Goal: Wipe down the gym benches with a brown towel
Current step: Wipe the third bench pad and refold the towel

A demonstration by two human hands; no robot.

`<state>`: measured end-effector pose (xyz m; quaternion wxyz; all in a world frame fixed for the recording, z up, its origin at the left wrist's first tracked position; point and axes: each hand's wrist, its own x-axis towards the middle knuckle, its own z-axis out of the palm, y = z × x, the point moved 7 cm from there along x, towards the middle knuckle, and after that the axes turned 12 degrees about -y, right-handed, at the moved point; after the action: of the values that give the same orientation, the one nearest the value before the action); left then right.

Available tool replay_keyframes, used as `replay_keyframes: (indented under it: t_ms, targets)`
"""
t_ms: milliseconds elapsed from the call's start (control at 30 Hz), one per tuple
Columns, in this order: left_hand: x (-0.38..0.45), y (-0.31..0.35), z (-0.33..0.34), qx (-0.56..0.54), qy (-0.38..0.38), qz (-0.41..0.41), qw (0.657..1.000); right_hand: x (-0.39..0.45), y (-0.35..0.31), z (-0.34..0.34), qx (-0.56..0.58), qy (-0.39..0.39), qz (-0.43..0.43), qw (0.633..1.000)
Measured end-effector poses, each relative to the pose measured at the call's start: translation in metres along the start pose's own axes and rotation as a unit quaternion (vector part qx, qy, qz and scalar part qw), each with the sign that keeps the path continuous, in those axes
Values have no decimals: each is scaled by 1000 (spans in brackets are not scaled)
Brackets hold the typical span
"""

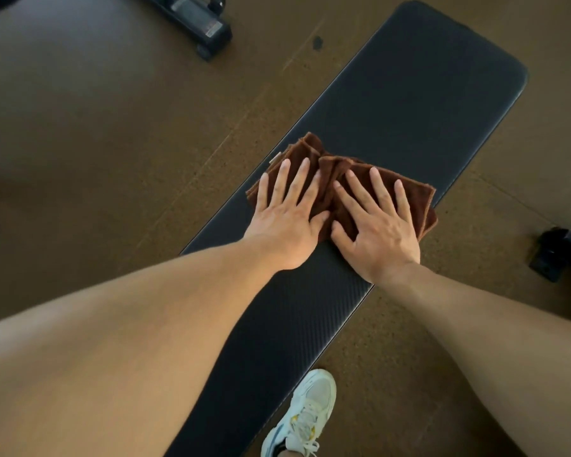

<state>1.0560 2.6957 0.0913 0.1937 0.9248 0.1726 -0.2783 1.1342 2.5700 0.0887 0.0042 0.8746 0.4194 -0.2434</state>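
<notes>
A long black padded gym bench (409,94) runs diagonally from the lower left to the upper right. A folded brown towel (338,168) lies across its middle, reaching both long edges. My left hand (287,222) rests flat on the towel's left half with its fingers spread. My right hand (379,232) lies flat on the right half, fingers also spread. Both palms press the towel onto the pad, and neither hand curls around it. The towel's near edge is hidden under my hands.
Brown speckled rubber floor (96,143) surrounds the bench. A black equipment base (205,24) stands at the upper left, and a black bench foot (557,252) at the right edge. My white sneaker (305,413) stands beside the bench's near end.
</notes>
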Motion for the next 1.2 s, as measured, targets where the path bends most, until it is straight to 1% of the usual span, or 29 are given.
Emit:
replay_keyframes:
  t_ms: [100,200,333,467,600,767,933,1033,1100,1200]
  targets:
    - [-40,-9,25,-29,0,-19,999,-22,-24,15,-1,-5,-31,1000]
    - [-82,-16,48,-45,-9,-16,999,-56,-51,37,14,-2,-34,999]
    - [-140,-30,89,-53,4,-20,998,-104,-90,68,35,-7,-43,998]
    - [-201,-50,127,-77,9,-36,996,-147,-136,101,29,-19,-59,998]
    - [-272,-79,165,-110,17,-69,991,-184,-192,131,10,-35,-105,994]
    - [-346,-120,209,-122,-2,-125,985,-217,-258,162,-58,-90,-188,976]
    - [-349,-136,213,-137,-21,-145,980,-195,-267,156,-147,-109,-304,935]
    - [-332,-140,203,-159,-8,-185,970,-160,-264,140,-170,-102,-363,910]
    - [-314,-141,189,-191,12,-221,956,-135,-261,127,-171,-102,-376,905]
    - [-272,-140,161,-220,26,-253,942,-93,-247,101,-160,-96,-356,916]
